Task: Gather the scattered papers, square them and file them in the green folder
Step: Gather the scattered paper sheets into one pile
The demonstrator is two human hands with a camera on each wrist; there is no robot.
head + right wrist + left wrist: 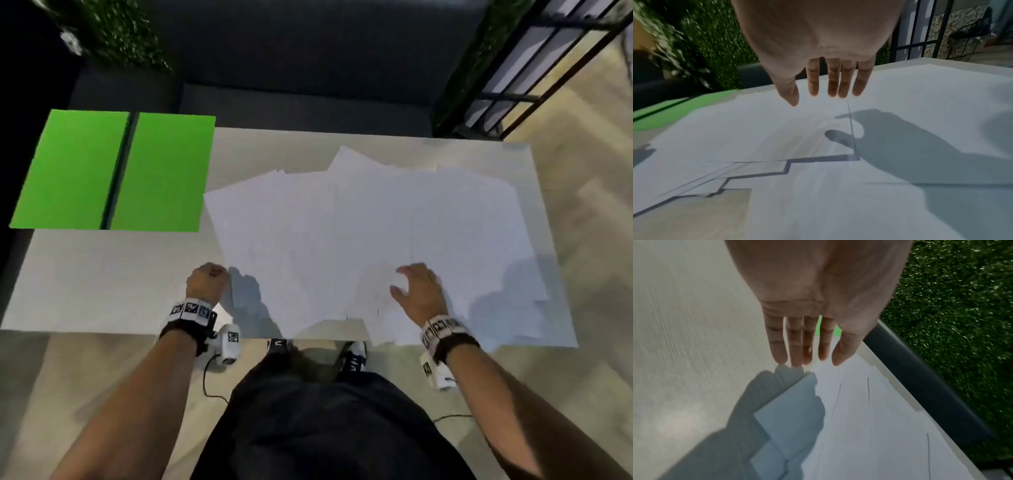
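Note:
Several white papers [370, 233] lie spread and overlapping over the middle and right of the pale table [102, 281]. The green folder [102, 171] lies open and flat at the table's far left corner. My left hand [207, 282] is at the left edge of the sheets near the front; in the left wrist view its fingers [795, 353] are straight, with the tips right at a paper corner [807, 386]. My right hand [416, 291] hovers over the papers [838, 194] with its fingers [833, 84] straight and spread, its shadow apart from it. Neither hand holds anything.
Some sheets overhang the table's near edge at the right [513, 329]. A dark sofa [308, 68] stands behind the table, with hedge-like greenery [120, 31] and a black metal railing [548, 61] beyond. My legs and shoes [354, 356] are at the near edge.

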